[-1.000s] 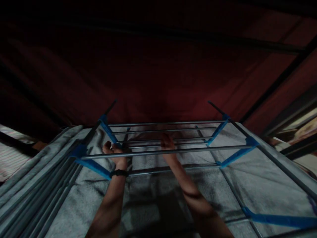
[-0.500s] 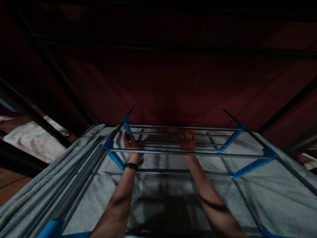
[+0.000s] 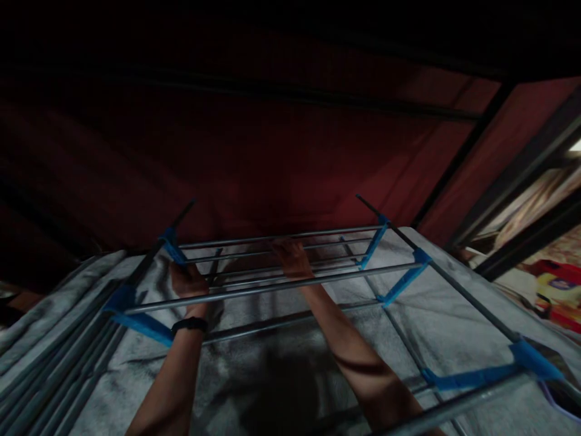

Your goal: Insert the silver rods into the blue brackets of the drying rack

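Note:
A rack frame of grey metal tubes point(image 3: 272, 289) joined by blue plastic connectors point(image 3: 405, 280) lies on a grey blanket point(image 3: 245, 366). My left hand point(image 3: 188, 280), with a black band on its wrist, reaches under the front crosswise tube. It is closed at the lower end of the far-left blue connector point(image 3: 173, 247); its fingertips are dark and partly hidden. My right hand point(image 3: 293, 257) reaches over the same front tube, its fingers curled around a thin metal rod point(image 3: 324, 245) near the far end of the frame. Shadow blurs the fingertips.
Several loose grey tubes point(image 3: 59, 351) lie along the blanket's left side. A dark red fabric wall point(image 3: 290, 169) with black bars rises behind the frame. Another blue connector point(image 3: 535, 361) joins tubes near the right front. A red and yellow cloth point(image 3: 560, 290) lies beyond the right edge.
My view has turned to the right, so the frame and both hands appear further left. My right hand has shifted slightly along the rods toward my left hand, which stays by the far-left connector.

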A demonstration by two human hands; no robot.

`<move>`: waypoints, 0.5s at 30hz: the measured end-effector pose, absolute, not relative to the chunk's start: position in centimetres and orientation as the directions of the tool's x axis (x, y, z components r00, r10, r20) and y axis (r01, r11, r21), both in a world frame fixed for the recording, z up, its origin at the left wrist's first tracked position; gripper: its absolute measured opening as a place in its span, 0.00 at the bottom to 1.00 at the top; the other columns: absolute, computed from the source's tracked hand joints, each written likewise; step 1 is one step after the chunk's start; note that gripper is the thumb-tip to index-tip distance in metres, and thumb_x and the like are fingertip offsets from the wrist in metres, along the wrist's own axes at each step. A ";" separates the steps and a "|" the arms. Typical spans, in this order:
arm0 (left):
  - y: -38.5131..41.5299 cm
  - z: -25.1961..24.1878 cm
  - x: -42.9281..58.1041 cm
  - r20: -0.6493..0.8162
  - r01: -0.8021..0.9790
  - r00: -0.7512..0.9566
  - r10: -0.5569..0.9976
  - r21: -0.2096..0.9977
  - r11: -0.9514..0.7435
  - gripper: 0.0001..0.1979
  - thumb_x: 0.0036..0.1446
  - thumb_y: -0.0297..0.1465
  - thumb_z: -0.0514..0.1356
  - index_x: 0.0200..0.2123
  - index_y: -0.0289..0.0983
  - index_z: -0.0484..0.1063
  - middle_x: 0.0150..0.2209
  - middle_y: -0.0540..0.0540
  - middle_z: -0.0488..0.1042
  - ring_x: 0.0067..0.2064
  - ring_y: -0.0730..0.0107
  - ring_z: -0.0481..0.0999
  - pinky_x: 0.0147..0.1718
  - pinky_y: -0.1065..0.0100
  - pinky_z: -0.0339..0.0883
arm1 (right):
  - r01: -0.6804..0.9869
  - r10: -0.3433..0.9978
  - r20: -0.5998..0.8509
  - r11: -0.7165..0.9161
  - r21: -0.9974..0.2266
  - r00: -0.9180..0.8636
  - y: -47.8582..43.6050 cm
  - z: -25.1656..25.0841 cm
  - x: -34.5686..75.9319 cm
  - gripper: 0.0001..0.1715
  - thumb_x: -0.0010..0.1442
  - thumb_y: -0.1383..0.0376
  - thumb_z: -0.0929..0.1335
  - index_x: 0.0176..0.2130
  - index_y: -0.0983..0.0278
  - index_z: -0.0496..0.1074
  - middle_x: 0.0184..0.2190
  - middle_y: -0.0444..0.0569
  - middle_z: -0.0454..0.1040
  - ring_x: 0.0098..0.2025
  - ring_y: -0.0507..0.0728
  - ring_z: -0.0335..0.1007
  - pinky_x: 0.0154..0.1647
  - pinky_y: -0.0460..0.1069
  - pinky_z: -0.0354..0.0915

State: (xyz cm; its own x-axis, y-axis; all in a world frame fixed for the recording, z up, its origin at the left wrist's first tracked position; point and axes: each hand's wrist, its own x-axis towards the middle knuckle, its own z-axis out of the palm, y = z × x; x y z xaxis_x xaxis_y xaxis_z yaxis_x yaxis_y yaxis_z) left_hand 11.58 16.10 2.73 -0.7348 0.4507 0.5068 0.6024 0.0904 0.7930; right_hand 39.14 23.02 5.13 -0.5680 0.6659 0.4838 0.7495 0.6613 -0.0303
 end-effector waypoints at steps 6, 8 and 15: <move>16.9 2.2 10.9 0.532 0.629 -0.717 0.451 0.772 0.089 0.12 0.54 0.25 0.54 0.33 0.44 0.51 0.30 0.46 0.62 0.40 0.52 0.69 0.39 0.54 0.62 | 0.701 0.592 0.498 0.712 0.045 -0.634 23.3 5.8 38.4 0.17 0.71 0.60 0.61 0.54 0.61 0.71 0.47 0.51 0.73 0.48 0.59 0.63 0.52 0.53 0.58; 17.1 2.2 10.9 0.509 0.609 -0.728 0.459 0.788 0.094 0.13 0.52 0.24 0.54 0.32 0.44 0.50 0.30 0.46 0.62 0.39 0.53 0.69 0.40 0.53 0.62 | 0.691 0.584 0.490 0.720 0.056 -0.648 23.5 5.9 38.5 0.15 0.71 0.60 0.62 0.51 0.60 0.72 0.46 0.49 0.73 0.48 0.58 0.64 0.52 0.52 0.58; 17.8 2.2 10.7 0.503 0.584 -0.749 0.432 0.809 0.072 0.13 0.49 0.20 0.52 0.34 0.42 0.53 0.31 0.48 0.61 0.38 0.60 0.67 0.45 0.55 0.64 | 0.675 0.575 0.454 0.733 0.084 -0.681 23.6 5.8 38.7 0.16 0.72 0.61 0.60 0.52 0.60 0.71 0.48 0.49 0.74 0.50 0.57 0.64 0.53 0.52 0.58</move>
State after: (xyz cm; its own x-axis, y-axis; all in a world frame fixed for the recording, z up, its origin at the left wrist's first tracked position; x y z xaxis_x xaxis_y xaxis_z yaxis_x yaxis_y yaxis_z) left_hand 10.73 17.83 2.17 -0.7491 0.4315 0.5026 0.5838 0.0715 0.8088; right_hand 38.73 23.62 5.83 -0.6806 0.5748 0.4543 0.6751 0.7329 0.0840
